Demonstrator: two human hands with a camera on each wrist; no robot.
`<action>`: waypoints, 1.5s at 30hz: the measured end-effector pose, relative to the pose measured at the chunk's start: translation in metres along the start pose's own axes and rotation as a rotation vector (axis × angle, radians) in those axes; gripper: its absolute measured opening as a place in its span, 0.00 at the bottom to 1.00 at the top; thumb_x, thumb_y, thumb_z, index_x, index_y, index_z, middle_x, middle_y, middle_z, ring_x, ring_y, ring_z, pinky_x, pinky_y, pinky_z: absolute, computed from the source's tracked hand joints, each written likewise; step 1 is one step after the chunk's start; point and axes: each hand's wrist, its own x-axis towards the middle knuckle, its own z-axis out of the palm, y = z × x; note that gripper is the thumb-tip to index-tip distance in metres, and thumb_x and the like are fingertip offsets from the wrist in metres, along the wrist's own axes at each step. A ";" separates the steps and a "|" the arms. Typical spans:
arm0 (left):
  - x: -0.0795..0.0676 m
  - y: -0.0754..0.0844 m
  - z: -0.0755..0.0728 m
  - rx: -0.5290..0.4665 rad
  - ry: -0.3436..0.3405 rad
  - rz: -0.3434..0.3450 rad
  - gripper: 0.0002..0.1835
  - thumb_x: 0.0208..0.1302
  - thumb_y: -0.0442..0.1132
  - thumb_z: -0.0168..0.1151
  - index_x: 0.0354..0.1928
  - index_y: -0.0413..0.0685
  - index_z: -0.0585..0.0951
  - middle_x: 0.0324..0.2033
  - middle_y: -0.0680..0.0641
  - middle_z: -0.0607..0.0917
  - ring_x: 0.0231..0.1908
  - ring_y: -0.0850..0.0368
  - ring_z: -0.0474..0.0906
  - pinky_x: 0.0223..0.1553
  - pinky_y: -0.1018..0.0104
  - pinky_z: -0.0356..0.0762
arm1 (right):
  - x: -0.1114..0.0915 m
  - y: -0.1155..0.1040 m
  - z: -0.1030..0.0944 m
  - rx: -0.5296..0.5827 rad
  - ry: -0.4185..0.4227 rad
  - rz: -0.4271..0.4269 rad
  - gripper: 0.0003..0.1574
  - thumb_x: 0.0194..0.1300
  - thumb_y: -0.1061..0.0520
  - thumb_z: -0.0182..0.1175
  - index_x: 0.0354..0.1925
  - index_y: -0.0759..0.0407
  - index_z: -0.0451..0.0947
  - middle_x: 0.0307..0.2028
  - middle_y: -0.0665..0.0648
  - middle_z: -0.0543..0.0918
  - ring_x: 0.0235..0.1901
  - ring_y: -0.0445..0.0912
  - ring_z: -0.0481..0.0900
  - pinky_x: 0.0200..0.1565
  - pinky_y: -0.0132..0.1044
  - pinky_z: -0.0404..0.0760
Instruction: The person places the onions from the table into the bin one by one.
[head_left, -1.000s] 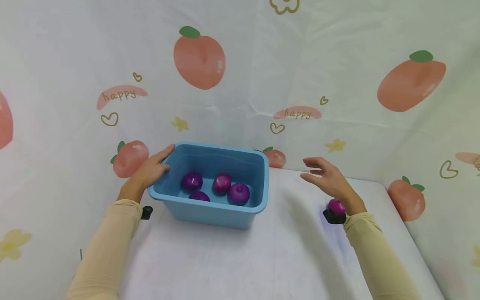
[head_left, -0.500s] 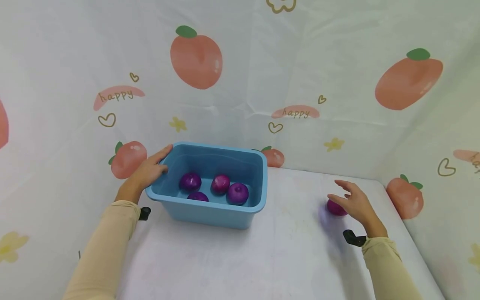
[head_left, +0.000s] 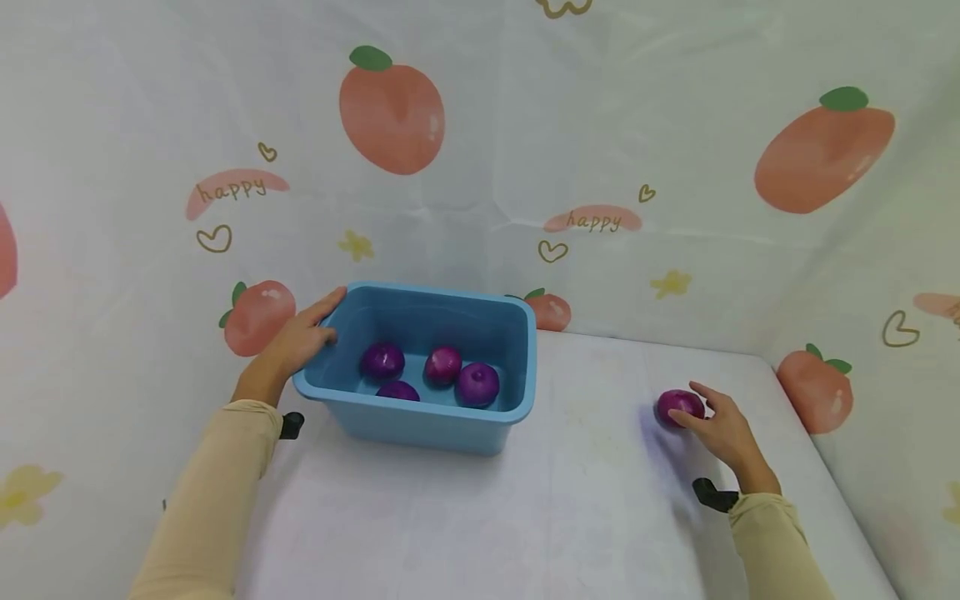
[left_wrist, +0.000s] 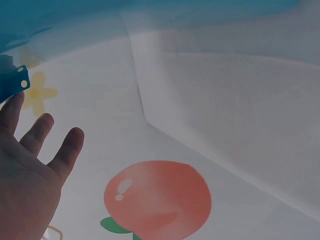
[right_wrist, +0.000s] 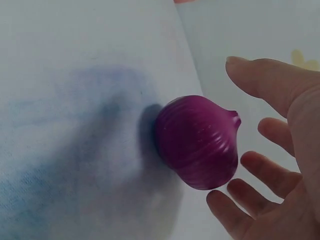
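Observation:
A blue plastic bin stands on the white-covered table. My left hand holds its left rim, thumb over the edge; in the left wrist view the other fingers spread below the rim outside. Inside the bin lie several purple onions, one partly hidden by the front wall. Another red onion sits alone on the table at the right. My right hand is at its right side, thumb and fingers parted around it. In the right wrist view a gap shows between the onion and the thumb.
A white cloth backdrop printed with peaches rises behind and beside the table. The table's right edge lies beyond my right hand. Bluish stains mark the cover near the lone onion.
My right hand has moved right and down from beside the bin to the lone onion. My left hand stays on the bin's rim, and the bin has not moved.

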 end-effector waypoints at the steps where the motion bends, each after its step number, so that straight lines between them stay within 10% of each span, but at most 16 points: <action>1: 0.000 0.001 0.000 -0.001 0.001 -0.002 0.43 0.71 0.39 0.44 0.78 0.85 0.40 0.83 0.56 0.43 0.81 0.31 0.40 0.70 0.20 0.51 | 0.000 0.001 0.000 0.003 0.001 0.007 0.55 0.69 0.39 0.62 0.77 0.69 0.53 0.71 0.84 0.57 0.68 0.78 0.60 0.65 0.74 0.67; 27: 0.004 -0.001 0.002 0.009 0.004 0.000 0.44 0.71 0.39 0.45 0.78 0.85 0.40 0.83 0.54 0.44 0.80 0.30 0.42 0.70 0.20 0.52 | 0.008 0.011 0.020 0.163 0.032 0.149 0.51 0.69 0.52 0.65 0.76 0.70 0.48 0.71 0.81 0.57 0.70 0.75 0.59 0.70 0.71 0.64; 35: 0.002 -0.001 0.005 -0.015 0.006 -0.006 0.44 0.71 0.39 0.46 0.79 0.84 0.41 0.83 0.54 0.44 0.80 0.30 0.41 0.70 0.20 0.52 | 0.007 0.001 0.020 0.172 0.068 0.034 0.57 0.65 0.46 0.69 0.76 0.72 0.51 0.68 0.81 0.60 0.65 0.74 0.66 0.64 0.67 0.75; 45: 0.003 -0.003 0.003 -0.006 0.008 -0.012 0.44 0.71 0.39 0.45 0.78 0.87 0.40 0.83 0.54 0.43 0.80 0.29 0.42 0.69 0.19 0.53 | 0.009 -0.047 -0.008 0.190 0.095 -0.153 0.51 0.63 0.46 0.71 0.73 0.66 0.61 0.65 0.76 0.60 0.59 0.69 0.71 0.44 0.33 0.80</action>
